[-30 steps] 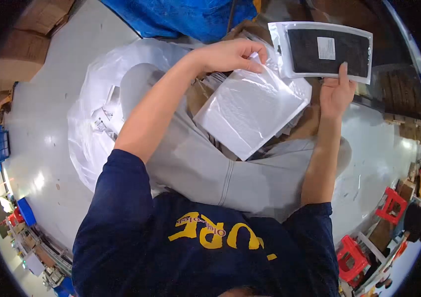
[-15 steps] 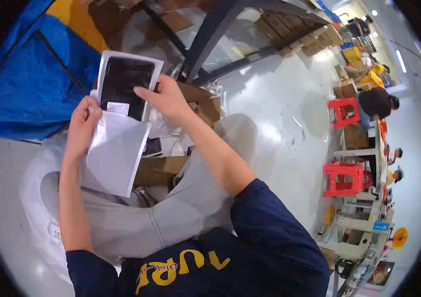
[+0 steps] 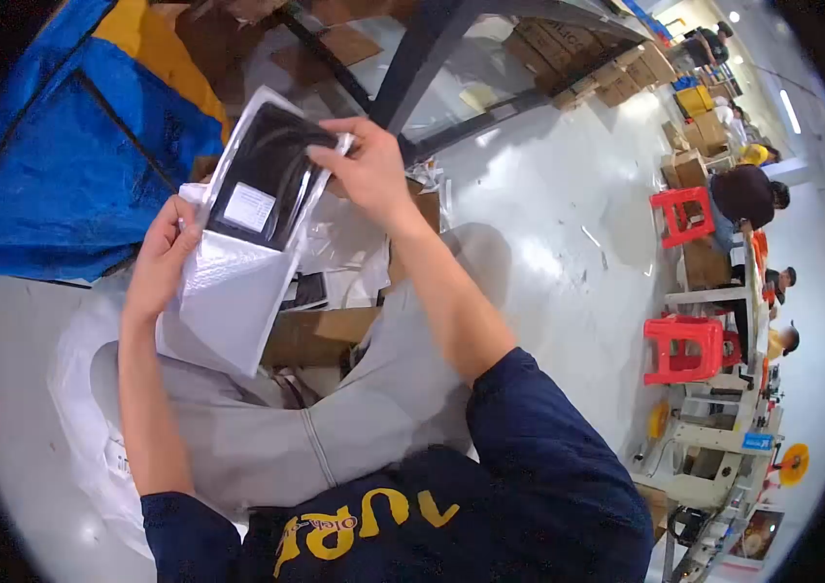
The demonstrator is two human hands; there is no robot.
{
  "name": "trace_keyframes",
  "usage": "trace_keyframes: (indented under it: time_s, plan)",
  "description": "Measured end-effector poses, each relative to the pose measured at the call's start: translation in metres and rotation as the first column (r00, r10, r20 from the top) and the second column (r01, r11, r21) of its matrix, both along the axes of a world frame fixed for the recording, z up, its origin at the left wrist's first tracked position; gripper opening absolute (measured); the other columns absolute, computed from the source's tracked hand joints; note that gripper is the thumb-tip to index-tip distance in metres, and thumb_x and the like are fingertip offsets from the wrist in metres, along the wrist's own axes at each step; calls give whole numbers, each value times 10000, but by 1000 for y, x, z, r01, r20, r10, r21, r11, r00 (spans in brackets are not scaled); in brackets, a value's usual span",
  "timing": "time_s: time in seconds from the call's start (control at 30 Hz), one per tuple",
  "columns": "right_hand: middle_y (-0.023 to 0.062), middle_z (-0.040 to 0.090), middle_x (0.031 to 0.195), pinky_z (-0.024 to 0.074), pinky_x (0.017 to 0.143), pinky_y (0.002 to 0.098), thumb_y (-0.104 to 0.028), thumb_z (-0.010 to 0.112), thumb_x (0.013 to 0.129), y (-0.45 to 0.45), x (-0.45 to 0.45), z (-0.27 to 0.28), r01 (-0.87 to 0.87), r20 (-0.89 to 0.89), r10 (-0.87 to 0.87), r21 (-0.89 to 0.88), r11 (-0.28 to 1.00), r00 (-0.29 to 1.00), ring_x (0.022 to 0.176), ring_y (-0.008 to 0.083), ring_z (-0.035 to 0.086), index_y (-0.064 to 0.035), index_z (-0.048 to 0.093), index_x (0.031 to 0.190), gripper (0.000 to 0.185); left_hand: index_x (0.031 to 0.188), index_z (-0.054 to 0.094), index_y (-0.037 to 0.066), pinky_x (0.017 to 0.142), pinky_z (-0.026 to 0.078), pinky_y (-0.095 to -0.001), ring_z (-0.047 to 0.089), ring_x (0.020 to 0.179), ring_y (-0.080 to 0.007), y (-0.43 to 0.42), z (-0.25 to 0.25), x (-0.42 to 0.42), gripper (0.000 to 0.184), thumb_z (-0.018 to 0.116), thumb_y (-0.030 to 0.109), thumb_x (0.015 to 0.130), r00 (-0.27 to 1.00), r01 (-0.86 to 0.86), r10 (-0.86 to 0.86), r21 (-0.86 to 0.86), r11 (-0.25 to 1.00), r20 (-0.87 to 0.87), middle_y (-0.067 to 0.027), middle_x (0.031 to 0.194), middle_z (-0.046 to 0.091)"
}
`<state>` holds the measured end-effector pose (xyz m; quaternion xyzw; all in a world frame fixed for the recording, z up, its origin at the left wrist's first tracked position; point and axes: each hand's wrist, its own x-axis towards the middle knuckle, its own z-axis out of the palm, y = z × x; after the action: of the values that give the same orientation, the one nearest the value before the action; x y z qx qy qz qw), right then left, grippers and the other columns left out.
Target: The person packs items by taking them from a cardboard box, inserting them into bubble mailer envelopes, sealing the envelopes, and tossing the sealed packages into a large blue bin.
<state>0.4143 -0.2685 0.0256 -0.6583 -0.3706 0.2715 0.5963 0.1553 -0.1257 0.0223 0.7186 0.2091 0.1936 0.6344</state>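
Note:
A flat black package point(image 3: 271, 165) in a clear, white-edged sleeve, with a white label, is held over my lap. My right hand point(image 3: 366, 165) pinches its upper right edge, thumb on the front. My left hand point(image 3: 168, 255) is closed on the upper left edge of a white padded mailer point(image 3: 228, 301). The package's lower end lies at the mailer's mouth, and its bottom edge is hidden there. Below them an open cardboard box point(image 3: 320, 335) stands between my legs, with another black package point(image 3: 307, 291) in it.
A blue and yellow sack point(image 3: 92, 165) stands at the upper left. Dark metal framing point(image 3: 422, 73) crosses the top. Red stools point(image 3: 681, 350) and several people sit farther right. White plastic point(image 3: 82, 389) lies beside my left leg.
Since one second ago, the view has turned and the package has moved from beside the mailer to its mouth. In the last half second, the package has tilted to the right.

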Motion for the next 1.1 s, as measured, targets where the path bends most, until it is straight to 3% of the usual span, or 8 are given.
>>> trace_keyframes:
  time_s: [0.13, 0.2, 0.3, 0.43, 0.57, 0.7, 0.97, 1.1]
  plan:
    - [51, 691, 839, 447, 595, 224, -95, 777, 790, 0, -4, 5, -144, 97, 142, 13, 989, 985, 652, 95, 568, -18, 685, 1077, 311, 913, 471, 105, 726, 313, -192, 361, 782, -58, -2, 0, 0, 73, 522, 64, 946, 1000, -17, 17, -18, 1000, -24, 44, 852, 420]
    - [53, 701, 850, 451, 609, 227, -149, 806, 769, 7, -17, -16, -149, 283, 115, 102, 984, 952, 671, 111, 576, -15, 708, 1024, 304, 915, 473, 105, 727, 332, -206, 376, 788, -68, -11, 7, 9, 74, 526, 67, 947, 1000, 0, 7, 233, 972, -28, 39, 864, 433]
    - [56, 677, 864, 471, 660, 283, -190, 794, 785, 0, -25, 17, -7, 399, 56, -122, 992, 915, 718, 152, 583, -28, 717, 992, 274, 941, 507, 96, 714, 361, -224, 412, 797, -89, 1, -14, 8, 43, 549, 91, 948, 999, -34, 35, 64, 997, -20, 23, 920, 480]
    - [80, 701, 908, 485, 667, 258, -217, 774, 812, 5, 1, 3, 208, 254, -199, -5, 978, 946, 738, 143, 584, -71, 725, 1072, 302, 960, 527, 82, 734, 412, -245, 476, 798, -101, 3, -17, 12, 89, 596, 137, 949, 996, -42, 21, 245, 969, 86, 6, 910, 545]
    - [51, 711, 961, 473, 748, 223, -142, 726, 863, 7, 1, -9, 92, 21, -95, 124, 988, 995, 817, 125, 610, -58, 728, 1074, 228, 959, 520, 98, 687, 415, -267, 486, 746, -119, -2, -19, 13, 106, 608, 155, 946, 961, -123, 58, 227, 966, 272, -2, 832, 540]
    - [41, 709, 977, 467, 769, 205, -105, 711, 882, 5, -30, -1, -79, 228, 56, 93, 993, 972, 850, 106, 615, -25, 719, 1089, 222, 954, 478, 101, 679, 375, -214, 450, 764, -71, -7, -12, 1, 99, 575, 113, 966, 1000, -17, 20, 351, 936, -5, -22, 1069, 573]
    - [45, 708, 988, 467, 813, 204, -47, 694, 890, 5, -8, 2, 257, 79, -274, 177, 950, 959, 863, 102, 609, 10, 705, 1092, 210, 924, 432, 91, 701, 379, -227, 443, 754, -90, -7, -15, 7, 146, 566, 124, 973, 972, -126, 47, 343, 931, 229, -122, 1553, 383]
    - [49, 710, 994, 469, 809, 209, -36, 692, 888, 8, -19, -11, 105, 196, -137, 167, 980, 971, 858, 110, 608, 13, 704, 1086, 204, 915, 437, 79, 696, 408, -265, 492, 790, -126, -6, -19, 11, 166, 571, 153, 977, 954, -166, 63, 340, 926, 293, -124, 1506, 454]
